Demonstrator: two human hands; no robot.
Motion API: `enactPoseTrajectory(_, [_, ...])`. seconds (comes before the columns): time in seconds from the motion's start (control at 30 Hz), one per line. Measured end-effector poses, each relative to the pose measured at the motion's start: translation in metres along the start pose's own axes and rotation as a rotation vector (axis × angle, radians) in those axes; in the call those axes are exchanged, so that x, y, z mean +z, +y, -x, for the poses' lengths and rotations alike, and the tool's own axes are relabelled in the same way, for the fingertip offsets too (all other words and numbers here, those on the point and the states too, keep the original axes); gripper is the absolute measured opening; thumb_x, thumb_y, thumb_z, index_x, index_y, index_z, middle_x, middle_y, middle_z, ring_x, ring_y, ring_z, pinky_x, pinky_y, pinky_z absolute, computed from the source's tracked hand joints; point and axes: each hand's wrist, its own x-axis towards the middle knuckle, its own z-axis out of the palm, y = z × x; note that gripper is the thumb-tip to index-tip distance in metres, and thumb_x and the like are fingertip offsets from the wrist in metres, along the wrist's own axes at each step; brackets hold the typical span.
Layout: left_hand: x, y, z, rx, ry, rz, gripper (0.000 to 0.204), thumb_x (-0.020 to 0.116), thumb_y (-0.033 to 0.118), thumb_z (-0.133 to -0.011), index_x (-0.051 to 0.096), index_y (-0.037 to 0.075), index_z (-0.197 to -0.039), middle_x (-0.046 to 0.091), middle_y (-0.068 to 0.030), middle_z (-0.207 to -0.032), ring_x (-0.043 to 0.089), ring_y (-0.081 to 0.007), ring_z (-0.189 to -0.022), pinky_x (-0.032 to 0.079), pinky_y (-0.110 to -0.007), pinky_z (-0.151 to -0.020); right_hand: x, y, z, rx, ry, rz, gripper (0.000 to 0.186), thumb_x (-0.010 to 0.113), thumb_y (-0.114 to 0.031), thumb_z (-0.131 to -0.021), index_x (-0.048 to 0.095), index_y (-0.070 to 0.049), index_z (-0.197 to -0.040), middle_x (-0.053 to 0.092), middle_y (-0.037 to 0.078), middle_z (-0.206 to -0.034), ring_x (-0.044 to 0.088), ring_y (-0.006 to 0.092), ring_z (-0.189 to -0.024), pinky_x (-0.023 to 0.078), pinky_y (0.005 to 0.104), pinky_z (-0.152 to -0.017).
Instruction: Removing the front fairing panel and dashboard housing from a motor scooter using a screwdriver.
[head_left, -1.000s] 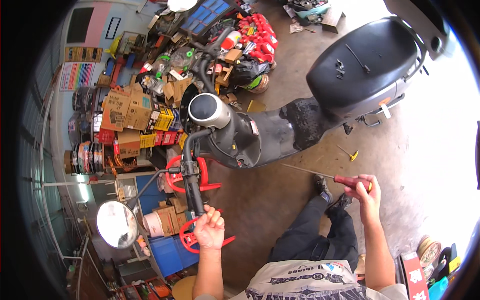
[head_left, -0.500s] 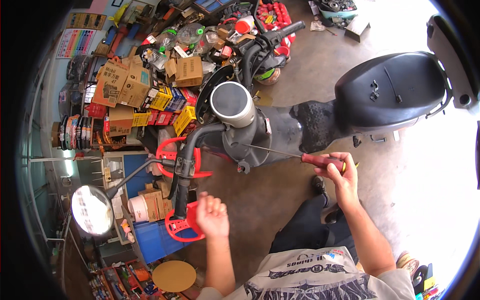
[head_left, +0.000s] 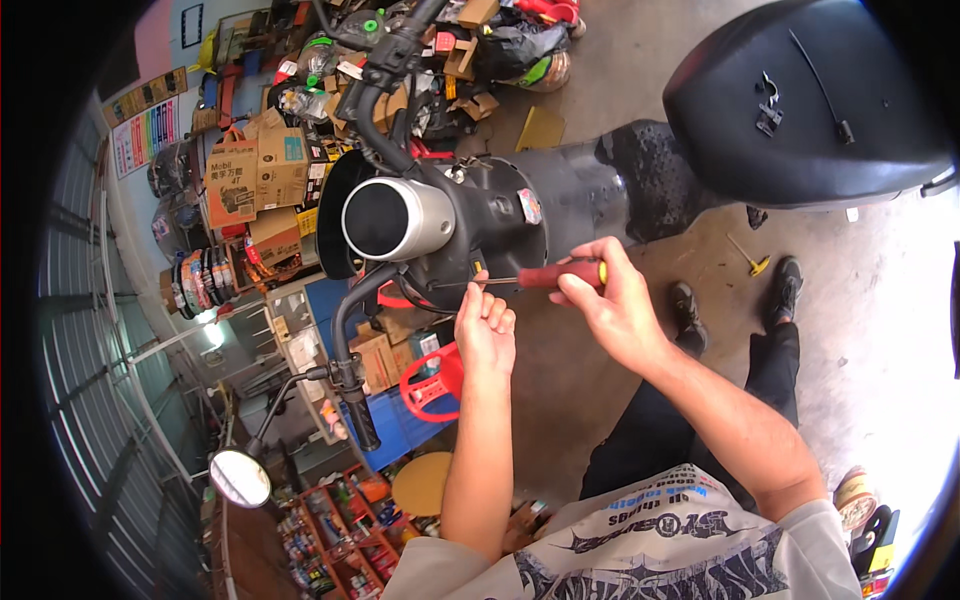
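The scooter's dark front body (head_left: 500, 235) has a silver cylindrical housing with a black top (head_left: 398, 218) beside the curved handlebar (head_left: 345, 330). My right hand (head_left: 610, 300) grips the red handle of a screwdriver (head_left: 550, 275), held roughly level, its thin shaft pointing left at the body below the housing. My left hand (head_left: 487, 330) is curled with its fingertips at that shaft; what its fingers hold, if anything, is hidden. The screwdriver's tip is too small to make out.
The black seat (head_left: 800, 110), with loose small parts on it, lies right. A yellow-handled tool (head_left: 757, 266) is on the floor near my feet. Piled boxes (head_left: 280, 170), a red plastic item (head_left: 425, 385) and a parts organizer (head_left: 340, 540) stand left. A round mirror (head_left: 240, 475) juts out lower left.
My left hand has left the handlebar grip and risen to the screwdriver shaft. My right hand has moved up and left with the screwdriver to the scooter's front body. The view has shifted.
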Motion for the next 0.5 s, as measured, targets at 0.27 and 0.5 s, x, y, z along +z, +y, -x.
enactPoseTrajectory(0.27, [-0.001, -0.004, -0.013, 0.019, 0.095, 0.030, 0.018, 0.051, 0.024, -0.100, 0.056, 0.007, -0.104, 0.031, 0.0058, -0.062, 0.030, -0.0051, -0.051, 0.027, -0.021, -0.047, -0.007, 0.003, -0.008, 0.064, -0.031, 0.017, 0.027, 0.057, -0.007, -0.090, 0.043, 0.004, -0.110, 0.066, 0.018, -0.093, 0.069, 0.0195, -0.080, 0.054, 0.0317, -0.070])
enactPoseTrajectory(0.5, [0.000, -0.004, -0.016, 0.031, 0.102, 0.067, 0.017, 0.051, 0.023, -0.100, 0.057, 0.007, -0.104, 0.030, 0.0060, -0.061, 0.028, -0.0049, -0.050, 0.026, -0.021, -0.046, -0.007, 0.002, -0.016, -0.081, -0.029, 0.140, 0.028, 0.058, -0.005, -0.089, 0.042, 0.005, -0.109, 0.067, 0.017, -0.092, 0.069, 0.0214, -0.077, 0.054, 0.0322, -0.069])
